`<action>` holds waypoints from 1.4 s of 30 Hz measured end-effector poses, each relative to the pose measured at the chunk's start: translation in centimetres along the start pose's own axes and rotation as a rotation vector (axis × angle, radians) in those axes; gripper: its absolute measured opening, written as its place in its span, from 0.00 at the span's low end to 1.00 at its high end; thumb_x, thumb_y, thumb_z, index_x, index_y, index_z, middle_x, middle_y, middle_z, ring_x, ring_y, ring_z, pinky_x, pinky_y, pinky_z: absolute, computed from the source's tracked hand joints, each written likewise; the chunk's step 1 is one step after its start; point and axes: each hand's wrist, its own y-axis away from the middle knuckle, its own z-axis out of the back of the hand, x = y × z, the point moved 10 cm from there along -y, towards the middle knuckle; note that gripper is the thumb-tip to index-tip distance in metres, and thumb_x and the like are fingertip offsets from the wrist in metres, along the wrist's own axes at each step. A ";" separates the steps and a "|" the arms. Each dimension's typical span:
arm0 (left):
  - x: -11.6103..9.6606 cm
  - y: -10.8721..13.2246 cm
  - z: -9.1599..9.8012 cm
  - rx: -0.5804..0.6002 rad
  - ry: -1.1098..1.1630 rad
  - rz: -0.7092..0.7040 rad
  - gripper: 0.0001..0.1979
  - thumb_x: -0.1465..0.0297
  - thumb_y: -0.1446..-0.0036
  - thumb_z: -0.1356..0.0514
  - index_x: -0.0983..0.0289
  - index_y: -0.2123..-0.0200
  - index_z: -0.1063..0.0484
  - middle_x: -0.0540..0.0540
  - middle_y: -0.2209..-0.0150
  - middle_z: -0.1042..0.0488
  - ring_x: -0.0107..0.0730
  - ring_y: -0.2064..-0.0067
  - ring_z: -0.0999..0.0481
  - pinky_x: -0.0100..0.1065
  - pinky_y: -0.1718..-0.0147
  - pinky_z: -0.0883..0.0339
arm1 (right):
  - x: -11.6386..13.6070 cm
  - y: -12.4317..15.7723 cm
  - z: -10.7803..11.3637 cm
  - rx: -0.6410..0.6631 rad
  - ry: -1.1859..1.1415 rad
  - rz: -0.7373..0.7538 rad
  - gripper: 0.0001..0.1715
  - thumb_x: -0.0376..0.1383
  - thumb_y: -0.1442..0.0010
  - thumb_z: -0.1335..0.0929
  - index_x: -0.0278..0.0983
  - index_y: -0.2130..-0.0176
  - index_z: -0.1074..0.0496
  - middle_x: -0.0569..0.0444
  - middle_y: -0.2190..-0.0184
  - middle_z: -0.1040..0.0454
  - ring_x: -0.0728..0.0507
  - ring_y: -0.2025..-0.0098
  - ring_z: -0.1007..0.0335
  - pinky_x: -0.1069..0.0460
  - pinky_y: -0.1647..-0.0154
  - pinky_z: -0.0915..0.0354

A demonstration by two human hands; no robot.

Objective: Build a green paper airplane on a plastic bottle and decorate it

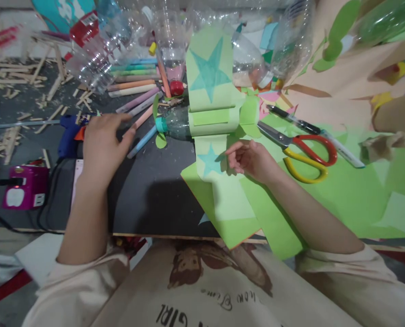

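Note:
A paper-covered bottle model (214,120) lies in the middle of the table, with a teal cap (160,125) and green leaf-shaped pieces at its left end. Pale green wings with teal stars (209,70) extend from its far and near sides. My right hand (245,159) is beside the near wing, fingers partly curled and apart, with nothing seen in it. To the left of the bottle, my left hand (105,141) hovers or rests palm down near the markers (143,141) and the blue glue gun (68,136); its fingers are apart.
Red and yellow scissors (301,152), a black pen (293,119) and a white marker (343,150) lie right on green paper (352,200). Clear bottles (96,59) line the back. Wooden sticks (10,145) and a purple box (25,186) with a cable are left.

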 end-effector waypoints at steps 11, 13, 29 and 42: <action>-1.3 -6.5 -2.6 0.211 -0.216 -0.005 0.21 0.54 0.38 0.45 0.66 0.72 0.31 0.59 0.50 0.29 0.51 0.39 0.41 0.55 0.35 0.60 | -0.3 -0.1 -0.1 0.030 -0.085 0.001 0.22 0.51 0.49 0.25 0.34 0.71 0.22 0.56 0.81 0.24 0.53 0.84 0.36 0.57 0.86 0.41; -0.8 -6.5 -1.3 0.180 -0.220 0.033 0.24 0.51 0.37 0.47 0.67 0.67 0.30 0.61 0.52 0.28 0.50 0.42 0.35 0.56 0.37 0.53 | -0.4 -0.2 -0.3 0.056 -0.083 -0.013 0.22 0.51 0.48 0.25 0.34 0.70 0.23 0.56 0.81 0.24 0.53 0.83 0.35 0.57 0.85 0.40; -17.5 8.1 -8.5 0.577 0.416 -0.479 0.16 0.68 0.31 0.54 0.62 0.52 0.29 0.57 0.60 0.21 0.36 0.62 0.21 0.32 0.65 0.32 | -0.4 1.3 -1.8 0.119 0.149 0.013 0.27 0.52 0.46 0.26 0.36 0.54 0.23 0.60 0.78 0.29 0.53 0.78 0.36 0.57 0.78 0.40; -9.1 2.8 -3.9 0.039 0.368 -0.201 0.11 0.69 0.41 0.47 0.57 0.64 0.24 0.52 0.66 0.21 0.39 0.62 0.23 0.37 0.59 0.33 | 1.8 0.8 1.1 -0.087 -0.087 0.163 0.13 0.46 0.49 0.27 0.39 0.70 0.21 0.60 0.86 0.29 0.51 0.86 0.38 0.55 0.87 0.42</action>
